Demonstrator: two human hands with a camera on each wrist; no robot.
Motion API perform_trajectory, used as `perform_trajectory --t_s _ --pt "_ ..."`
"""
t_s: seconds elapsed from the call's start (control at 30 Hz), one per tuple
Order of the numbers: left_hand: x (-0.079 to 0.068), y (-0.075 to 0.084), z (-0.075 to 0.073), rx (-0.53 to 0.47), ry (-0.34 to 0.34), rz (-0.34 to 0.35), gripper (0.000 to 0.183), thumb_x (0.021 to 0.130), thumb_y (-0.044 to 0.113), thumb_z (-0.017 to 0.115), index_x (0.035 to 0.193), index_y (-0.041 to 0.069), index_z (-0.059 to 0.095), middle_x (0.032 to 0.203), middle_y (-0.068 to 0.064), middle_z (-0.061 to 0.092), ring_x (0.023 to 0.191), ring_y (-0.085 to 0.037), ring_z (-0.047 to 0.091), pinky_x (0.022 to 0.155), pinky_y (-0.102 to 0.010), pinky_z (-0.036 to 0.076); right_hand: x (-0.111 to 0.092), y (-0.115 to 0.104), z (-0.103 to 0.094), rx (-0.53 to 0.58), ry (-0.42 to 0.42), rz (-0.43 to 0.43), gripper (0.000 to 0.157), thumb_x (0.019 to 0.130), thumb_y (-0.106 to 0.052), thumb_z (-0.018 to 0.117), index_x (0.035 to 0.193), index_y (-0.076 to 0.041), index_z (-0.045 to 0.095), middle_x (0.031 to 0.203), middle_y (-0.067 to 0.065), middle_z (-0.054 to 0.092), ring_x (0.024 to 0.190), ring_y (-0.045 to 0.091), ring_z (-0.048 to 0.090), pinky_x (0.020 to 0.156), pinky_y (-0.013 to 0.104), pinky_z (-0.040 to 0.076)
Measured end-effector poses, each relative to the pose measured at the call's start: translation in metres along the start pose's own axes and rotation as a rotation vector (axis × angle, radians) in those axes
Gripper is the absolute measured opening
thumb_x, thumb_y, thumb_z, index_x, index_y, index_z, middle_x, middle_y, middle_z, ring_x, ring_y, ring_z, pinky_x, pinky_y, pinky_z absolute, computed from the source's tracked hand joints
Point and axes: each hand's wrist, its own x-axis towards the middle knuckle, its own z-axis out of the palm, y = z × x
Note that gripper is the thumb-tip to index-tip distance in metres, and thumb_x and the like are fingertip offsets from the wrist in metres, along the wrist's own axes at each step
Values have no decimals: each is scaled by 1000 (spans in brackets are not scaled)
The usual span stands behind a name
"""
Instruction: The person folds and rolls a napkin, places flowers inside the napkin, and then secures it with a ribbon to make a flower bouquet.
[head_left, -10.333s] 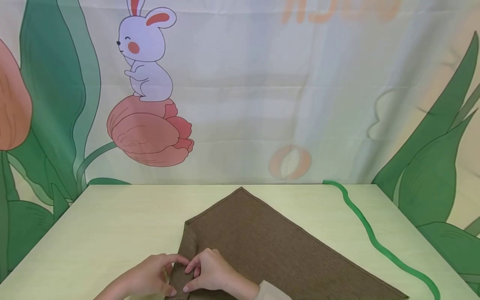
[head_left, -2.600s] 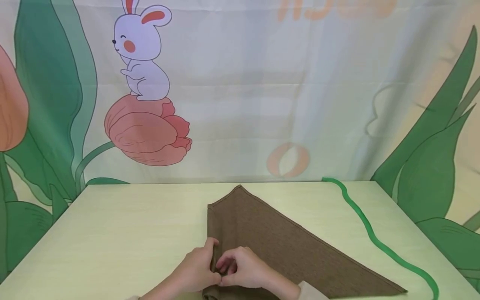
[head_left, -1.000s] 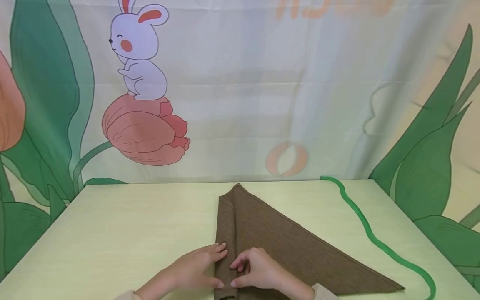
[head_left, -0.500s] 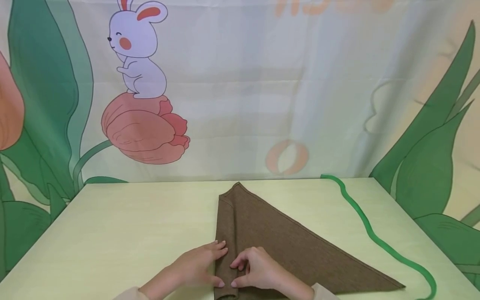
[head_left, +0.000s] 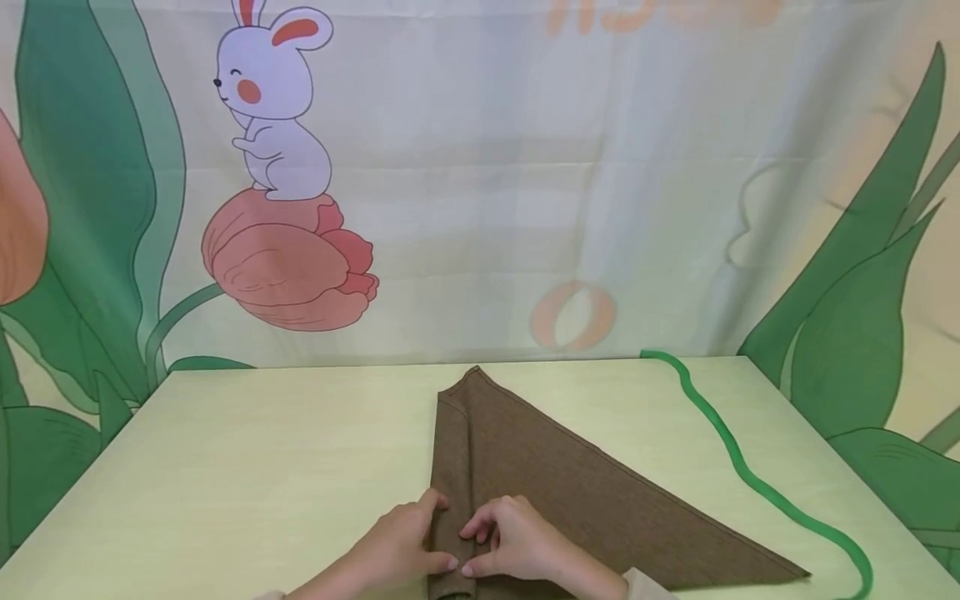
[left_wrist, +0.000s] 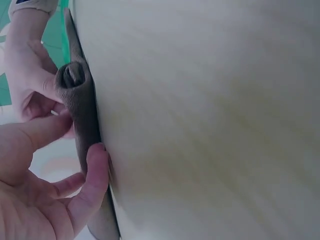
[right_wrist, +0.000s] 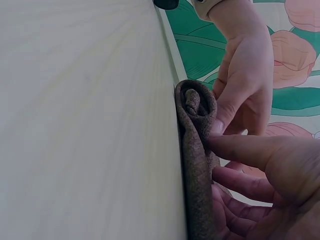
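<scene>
On a pale table (head_left: 262, 467) before a printed curtain (head_left: 465, 208), both curled hands (head_left: 393, 542) (head_left: 528, 542) pinch brown cloth (head_left: 570, 483).

On the pale table (head_left: 262, 458) lie 1 part-rolled brown cloth (head_left: 570, 492) and 1 green strip (head_left: 738, 462).

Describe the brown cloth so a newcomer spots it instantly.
Find the pale table before the rabbit-print curtain. Around its middle lies the brown cloth, the left hand and right hand at its rolled left side, its right side tapering to a point. Unlike the narrow, wavy green strip to its right, it is broad and dark.
</scene>
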Motion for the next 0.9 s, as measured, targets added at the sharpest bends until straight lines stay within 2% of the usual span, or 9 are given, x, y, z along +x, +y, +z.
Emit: perform_trajectory --t_s 0.13,0.27,0.4,0.53,0.6,0.8,0.9 --pt "1 1 2 -22 -1 12 56 76 26 73 115 0 43 60 5 45 56 -8 42 56 -27 39 1 1 0 12 1 -3 28 69 -12 78 91 0 68 75 -3 59 56 -1 48 54 16 43" --pt "2 6 2 -51 -8 -7 55 76 23 73 116 2 42 58 5 42 52 -8 39 52 -25 37 1 3 -2 47 -3 -9 27 69 -12 78 91 0 67 74 -2 60 55 -1 49 54 16 44" --pt "6 10 3 -46 -6 -21 54 73 19 73 115 2 43 62 2 50 56 -8 43 52 -25 38 -1 6 -5 95 -5 -6 24 71 -11 77 90 -1 68 75 0 61 56 1 52 55 17 45" --pt "12 15 6 -27 26 -26 53 67 14 71 112 3 44 71 -4 58 63 -11 48 58 -28 42 -3 7 -8 127 4 3 22 73 -11 75 90 -1 68 77 3 63 59 2 54 55 17 45" --pt "14 19 8 -27 42 -28 55 65 13 70 111 3 44 70 -2 57 62 -11 48 57 -28 41 -5 7 -10 136 15 6 21 73 -11 74 91 0 67 78 4 64 60 3 55 55 18 46" --pt "19 28 14 -67 55 -28 58 64 6 68 115 0 40 53 5 41 46 -8 35 43 -22 31 -9 8 -14 148 43 17 20 76 -10 71 92 0 66 79 6 63 61 4 55 55 18 46" --pt "22 31 16 -63 47 -37 63 64 4 66 119 -1 38 52 5 40 43 -7 33 40 -22 29 -11 9 -16 153 63 11 19 77 -10 71 91 0 65 80 6 63 61 5 56 55 19 47"
